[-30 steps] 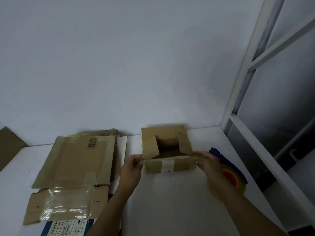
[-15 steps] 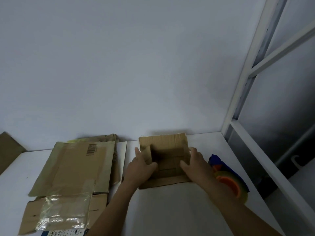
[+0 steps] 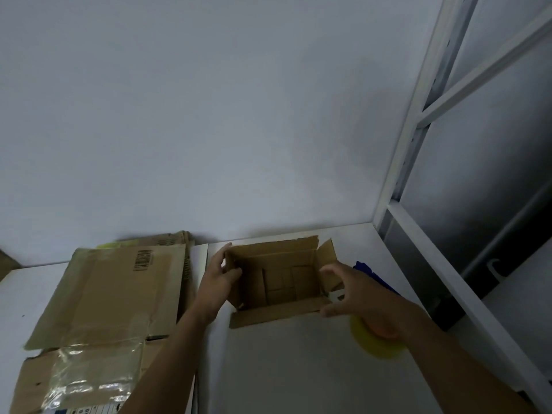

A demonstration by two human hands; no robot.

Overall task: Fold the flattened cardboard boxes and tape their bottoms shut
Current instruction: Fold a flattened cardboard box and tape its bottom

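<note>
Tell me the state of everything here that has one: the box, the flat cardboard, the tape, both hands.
small box: erected, opening upward, top flaps open, bottom flaps folded in.
flattened boxes: stacked flat, not yet folded.
tape roll: lying flat, partly hidden, not held.
left hand: grips the small box's left wall.
right hand: fingers curled at its right wall, grip unclear.
</note>
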